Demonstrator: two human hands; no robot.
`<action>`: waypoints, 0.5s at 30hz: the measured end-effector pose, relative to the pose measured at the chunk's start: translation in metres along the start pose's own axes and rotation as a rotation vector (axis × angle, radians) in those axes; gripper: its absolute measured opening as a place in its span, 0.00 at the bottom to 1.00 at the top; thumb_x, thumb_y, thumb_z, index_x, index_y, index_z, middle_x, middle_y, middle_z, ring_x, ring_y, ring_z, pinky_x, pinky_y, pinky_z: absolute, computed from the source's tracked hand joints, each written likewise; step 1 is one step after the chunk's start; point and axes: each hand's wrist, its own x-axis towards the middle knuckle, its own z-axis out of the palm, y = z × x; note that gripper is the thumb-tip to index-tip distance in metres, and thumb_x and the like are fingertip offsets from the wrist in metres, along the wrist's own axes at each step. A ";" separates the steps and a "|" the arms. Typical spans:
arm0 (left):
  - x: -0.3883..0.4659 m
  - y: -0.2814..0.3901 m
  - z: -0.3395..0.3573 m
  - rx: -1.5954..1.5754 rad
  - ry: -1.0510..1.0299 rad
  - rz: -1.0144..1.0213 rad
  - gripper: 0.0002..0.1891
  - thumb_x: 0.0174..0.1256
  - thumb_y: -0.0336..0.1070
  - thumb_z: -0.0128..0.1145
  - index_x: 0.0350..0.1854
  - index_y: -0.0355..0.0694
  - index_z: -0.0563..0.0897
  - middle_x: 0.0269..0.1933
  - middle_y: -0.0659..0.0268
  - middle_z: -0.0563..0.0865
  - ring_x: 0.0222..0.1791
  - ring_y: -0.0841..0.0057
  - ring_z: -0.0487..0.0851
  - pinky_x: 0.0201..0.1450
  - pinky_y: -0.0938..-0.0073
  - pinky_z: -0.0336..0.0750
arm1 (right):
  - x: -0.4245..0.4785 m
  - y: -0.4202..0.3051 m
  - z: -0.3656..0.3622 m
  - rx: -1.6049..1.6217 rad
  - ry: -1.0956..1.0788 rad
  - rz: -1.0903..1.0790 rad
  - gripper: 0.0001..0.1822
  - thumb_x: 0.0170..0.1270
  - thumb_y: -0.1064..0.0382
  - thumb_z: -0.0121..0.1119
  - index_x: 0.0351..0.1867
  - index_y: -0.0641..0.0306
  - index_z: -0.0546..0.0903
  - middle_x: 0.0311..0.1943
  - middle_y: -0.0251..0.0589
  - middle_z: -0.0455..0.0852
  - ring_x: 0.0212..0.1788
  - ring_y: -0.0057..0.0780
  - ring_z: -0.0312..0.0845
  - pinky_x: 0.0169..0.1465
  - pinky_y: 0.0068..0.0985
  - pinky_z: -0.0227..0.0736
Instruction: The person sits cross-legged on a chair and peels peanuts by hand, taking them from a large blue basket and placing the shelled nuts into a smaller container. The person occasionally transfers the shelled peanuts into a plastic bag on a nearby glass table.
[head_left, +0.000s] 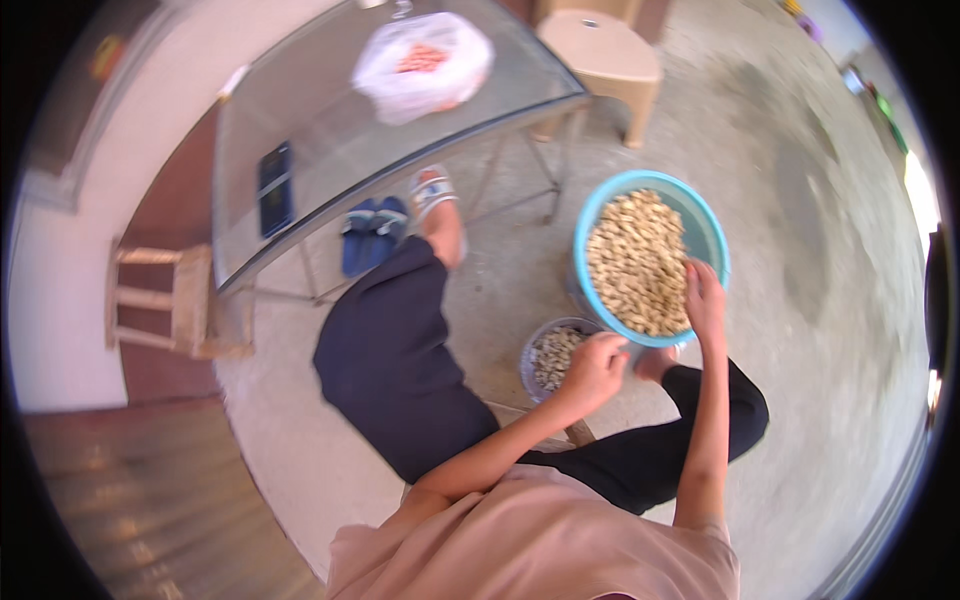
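Observation:
A teal plastic tub (715, 225) stands on the floor before me, heaped with unshelled peanuts (637, 262). My right hand (706, 300) reaches over its near right rim, fingertips at the edge of the heap. Whether those fingers hold a peanut is hidden. Just outside the tub's near rim, my left hand (598, 367) is half curled, thumb close to the fingers; anything between them is too small to tell. Partly behind that hand sits a smaller round basket (527, 367) containing what look like peanut shells (555, 355).
On the glass-topped table (322, 97) lie a white plastic bag (469, 56) of reddish shelled peanuts (421, 58) and a dark smartphone (276, 190). Blue slippers (373, 236) rest beneath its edge. A beige plastic stool (600, 49) and a wooden stool (180, 300) flank the table.

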 end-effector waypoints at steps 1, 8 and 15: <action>0.000 -0.006 0.002 0.008 -0.004 -0.038 0.12 0.61 0.28 0.58 0.45 0.27 0.81 0.38 0.50 0.85 0.36 0.67 0.87 0.36 0.70 0.80 | 0.013 0.029 0.006 -0.023 0.057 -0.063 0.12 0.69 0.64 0.52 0.47 0.69 0.81 0.49 0.53 0.82 0.52 0.48 0.79 0.55 0.32 0.71; 0.003 -0.009 0.003 0.094 -0.167 -0.241 0.12 0.61 0.31 0.60 0.45 0.30 0.83 0.35 0.50 0.87 0.34 0.66 0.88 0.39 0.70 0.80 | 0.083 0.073 0.050 -0.061 0.009 -0.105 0.11 0.67 0.63 0.53 0.45 0.67 0.80 0.45 0.52 0.82 0.50 0.50 0.76 0.55 0.38 0.71; 0.000 -0.035 0.007 0.088 -0.156 -0.285 0.12 0.62 0.32 0.60 0.45 0.31 0.83 0.34 0.50 0.87 0.33 0.67 0.87 0.38 0.72 0.80 | 0.126 0.119 0.104 -0.270 -0.030 0.236 0.16 0.70 0.56 0.46 0.44 0.65 0.81 0.44 0.55 0.83 0.49 0.54 0.75 0.55 0.46 0.67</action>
